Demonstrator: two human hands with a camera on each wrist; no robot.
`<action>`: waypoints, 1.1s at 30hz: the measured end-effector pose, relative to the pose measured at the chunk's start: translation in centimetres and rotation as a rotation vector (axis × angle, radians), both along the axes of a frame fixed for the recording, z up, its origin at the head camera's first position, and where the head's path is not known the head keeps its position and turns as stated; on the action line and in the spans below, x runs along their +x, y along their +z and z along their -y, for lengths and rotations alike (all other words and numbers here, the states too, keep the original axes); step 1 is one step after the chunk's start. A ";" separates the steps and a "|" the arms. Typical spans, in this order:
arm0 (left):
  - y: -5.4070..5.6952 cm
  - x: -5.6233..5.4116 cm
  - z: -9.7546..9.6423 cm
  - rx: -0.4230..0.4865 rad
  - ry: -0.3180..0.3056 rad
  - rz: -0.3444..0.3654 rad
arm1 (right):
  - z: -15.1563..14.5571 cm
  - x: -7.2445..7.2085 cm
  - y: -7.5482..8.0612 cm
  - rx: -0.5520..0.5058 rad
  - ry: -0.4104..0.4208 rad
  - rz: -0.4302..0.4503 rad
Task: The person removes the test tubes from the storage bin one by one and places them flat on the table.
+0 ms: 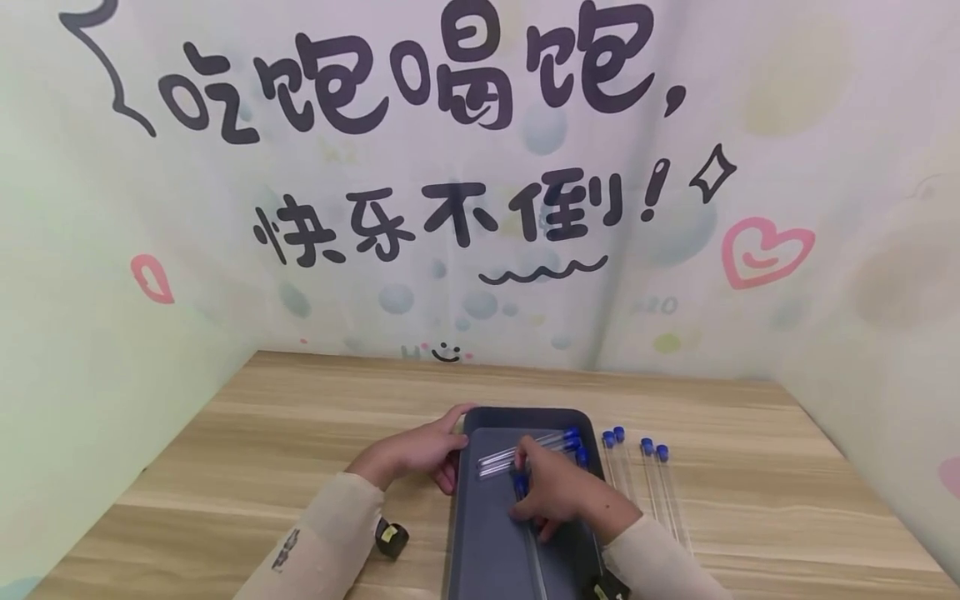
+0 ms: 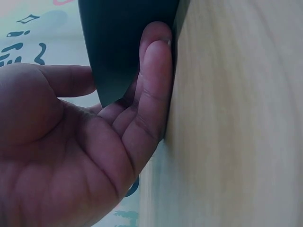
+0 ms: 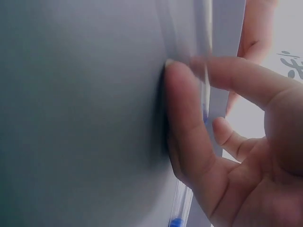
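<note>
my left hand (image 1: 431,450) is at ten o'clock on the grey tray (image 1: 487,550), clamped on its side wall: the thumb lies on the rim, and the fingers curl against the outer face, down close to the wooden table (image 1: 300,467). the left wrist view shows the thumb spread well apart from those fingers, with the wall between. my right hand (image 1: 555,487) is inside the tray, just toward one o'clock from its middle. its thumb and fingers are nearly together, pinched on a clear tube (image 1: 536,558). that tube slants down the tray floor, its blue cap (image 1: 521,483) toward twelve and its clear end toward six; the cap shows just beside my thumb. in the right wrist view the fingertips come close to the tray floor, but the blur there means i cannot tell whether they touch it. near the tray's twelve o'clock end, two more capped tubes (image 1: 495,467) lie side by side, caps toward two and clear ends toward nine. a third cap (image 1: 582,457) shows close by, its tube hidden behind my right hand. outside the tray, at two to three o'clock, four capped tubes (image 1: 660,492) lie on the table in two pairs, caps toward twelve. a printed cloth (image 1: 360,308) stands beyond the table.
</note>
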State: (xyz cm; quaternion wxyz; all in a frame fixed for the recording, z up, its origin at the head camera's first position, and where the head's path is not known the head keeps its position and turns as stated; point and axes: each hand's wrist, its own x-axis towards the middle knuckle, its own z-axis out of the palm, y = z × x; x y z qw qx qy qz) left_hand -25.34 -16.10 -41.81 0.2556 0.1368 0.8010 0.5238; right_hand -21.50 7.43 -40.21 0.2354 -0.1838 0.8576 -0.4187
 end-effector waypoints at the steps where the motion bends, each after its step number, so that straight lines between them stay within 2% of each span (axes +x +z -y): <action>1: 0.0 0.0 0.0 -0.001 0.001 0.002 | 0.0 0.0 0.0 -0.004 0.005 0.009; 13: 0.1 0.2 0.0 -0.002 0.005 -0.002 | -0.9 -0.2 0.0 -0.063 0.025 0.055; 25: 0.1 0.2 -0.1 -0.008 0.008 0.002 | -1.8 -0.2 0.5 -0.180 0.003 0.061; 33: 0.1 0.2 0.0 -0.005 0.007 -0.002 | -1.9 -0.2 0.9 -0.192 -0.047 0.008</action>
